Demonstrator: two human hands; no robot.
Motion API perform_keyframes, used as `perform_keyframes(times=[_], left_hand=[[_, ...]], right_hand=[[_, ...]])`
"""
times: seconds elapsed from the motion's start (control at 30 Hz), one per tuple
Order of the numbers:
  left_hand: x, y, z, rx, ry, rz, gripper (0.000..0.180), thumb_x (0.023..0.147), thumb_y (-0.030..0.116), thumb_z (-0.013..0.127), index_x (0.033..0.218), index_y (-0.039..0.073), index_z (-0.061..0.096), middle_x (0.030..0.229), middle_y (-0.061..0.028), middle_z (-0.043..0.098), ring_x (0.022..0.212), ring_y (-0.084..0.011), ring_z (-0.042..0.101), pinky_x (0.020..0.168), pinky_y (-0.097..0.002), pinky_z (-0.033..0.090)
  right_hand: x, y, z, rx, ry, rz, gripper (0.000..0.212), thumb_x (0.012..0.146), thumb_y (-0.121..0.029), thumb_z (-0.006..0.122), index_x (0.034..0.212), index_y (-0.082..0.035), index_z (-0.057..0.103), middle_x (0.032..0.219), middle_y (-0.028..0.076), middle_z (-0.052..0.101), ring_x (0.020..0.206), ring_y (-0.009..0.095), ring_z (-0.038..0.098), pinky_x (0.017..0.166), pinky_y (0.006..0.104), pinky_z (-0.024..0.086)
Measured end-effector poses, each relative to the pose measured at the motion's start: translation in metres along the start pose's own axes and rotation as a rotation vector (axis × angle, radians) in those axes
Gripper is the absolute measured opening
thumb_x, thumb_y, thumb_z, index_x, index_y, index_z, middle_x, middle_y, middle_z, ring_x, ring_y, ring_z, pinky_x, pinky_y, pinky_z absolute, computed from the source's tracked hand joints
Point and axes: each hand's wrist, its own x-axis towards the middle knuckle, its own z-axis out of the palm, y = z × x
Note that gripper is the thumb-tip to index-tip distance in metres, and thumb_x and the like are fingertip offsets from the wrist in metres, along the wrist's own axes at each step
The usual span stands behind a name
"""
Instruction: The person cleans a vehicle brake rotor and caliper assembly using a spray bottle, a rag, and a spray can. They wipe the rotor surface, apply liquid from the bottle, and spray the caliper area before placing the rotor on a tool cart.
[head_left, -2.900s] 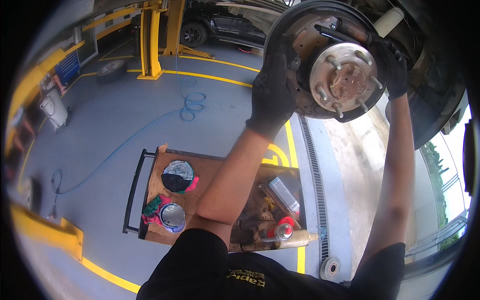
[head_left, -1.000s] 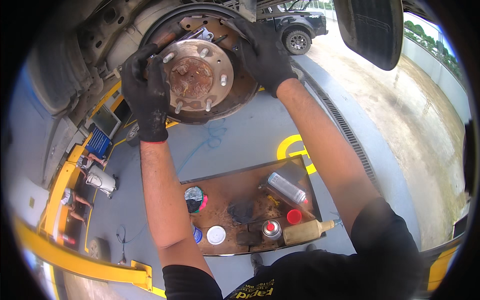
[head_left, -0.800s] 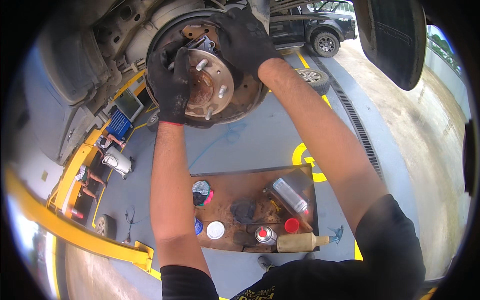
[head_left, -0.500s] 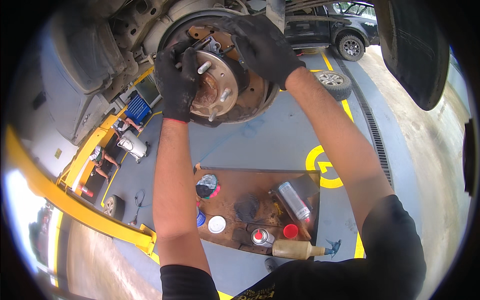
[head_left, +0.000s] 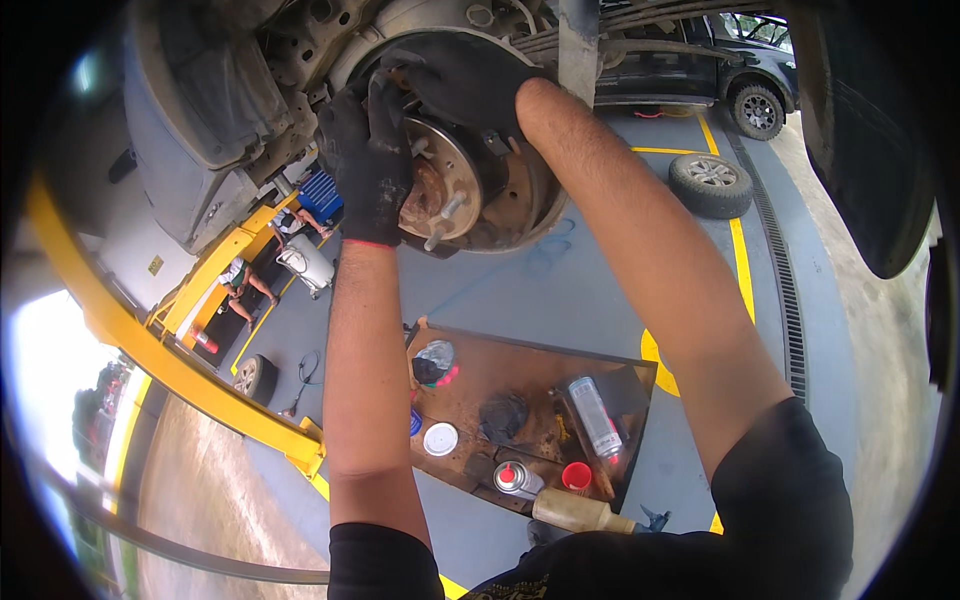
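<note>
Above me is an exposed wheel hub (head_left: 462,190) with long studs, set in a round drum brake assembly (head_left: 530,195) with a rusty backing plate. My left hand (head_left: 368,165), in a black glove, is closed at the left edge of the hub, its thumb and fingers close together. My right hand (head_left: 462,85), gloved too, reaches over the top of the hub with its fingers bent toward the left hand's fingertips. The gloves hide whatever small part sits between the fingers of both hands.
Below stands a brown work tray (head_left: 500,365) with an aerosol can (head_left: 595,415), a second can (head_left: 516,480), a red cap (head_left: 576,476), a spray bottle (head_left: 580,512) and a white lid (head_left: 440,439). A loose wheel (head_left: 710,185) lies right; a yellow lift arm (head_left: 190,375) crosses left. Two people sit farther off.
My right hand has moved left across the top of the hub, toward my left hand. My left hand stays at the hub's left edge. The whole view has shifted slightly.
</note>
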Motion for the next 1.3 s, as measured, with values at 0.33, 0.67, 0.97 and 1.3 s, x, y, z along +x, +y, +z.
perform_keyframes(times=[0.33, 0.67, 0.97, 1.3], left_hand=[[0.003, -0.002, 0.004, -0.008, -0.161, -0.156, 0.041, 0.094, 0.039, 0.059, 0.124, 0.011, 0.061, 0.122, -0.0244, 0.054, 0.113, -0.0424, 0.051, 0.096, -0.0525, 0.04], [0.013, 0.005, -0.002, -0.065, -0.106, -0.109, 0.039, 0.097, 0.038, 0.054, 0.118, 0.005, 0.058, 0.113, -0.0216, 0.055, 0.108, -0.0406, 0.052, 0.092, -0.0511, 0.04], [0.01, 0.007, 0.005, -0.095, -0.071, -0.213, 0.03, 0.092, 0.016, 0.059, 0.121, 0.011, 0.063, 0.112, -0.0169, 0.059, 0.099, -0.0385, 0.055, 0.08, -0.0498, 0.047], [0.001, 0.003, 0.009, -0.131, -0.082, -0.2, 0.03, 0.093, 0.016, 0.058, 0.121, 0.009, 0.063, 0.113, -0.0176, 0.058, 0.102, -0.0383, 0.055, 0.082, -0.0491, 0.047]], right_hand=[[-0.013, 0.011, 0.013, 0.078, 0.275, -0.105, 0.037, 0.091, -0.014, 0.052, 0.127, -0.008, 0.06, 0.125, 0.018, 0.064, 0.114, 0.036, 0.061, 0.102, 0.0455, 0.047], [-0.039, 0.025, 0.018, 0.041, 0.354, -0.162, 0.054, 0.091, -0.008, 0.05, 0.144, -0.009, 0.044, 0.142, 0.021, 0.05, 0.128, 0.038, 0.052, 0.111, 0.0452, 0.042], [-0.06, 0.027, 0.018, 0.116, 0.361, -0.186, 0.047, 0.094, -0.008, 0.047, 0.14, -0.009, 0.051, 0.137, 0.02, 0.057, 0.128, 0.034, 0.053, 0.109, 0.041, 0.041], [-0.074, 0.008, 0.021, 0.114, 0.464, -0.142, 0.046, 0.093, -0.002, 0.044, 0.137, -0.011, 0.054, 0.134, 0.018, 0.059, 0.121, 0.037, 0.058, 0.105, 0.0442, 0.047]])
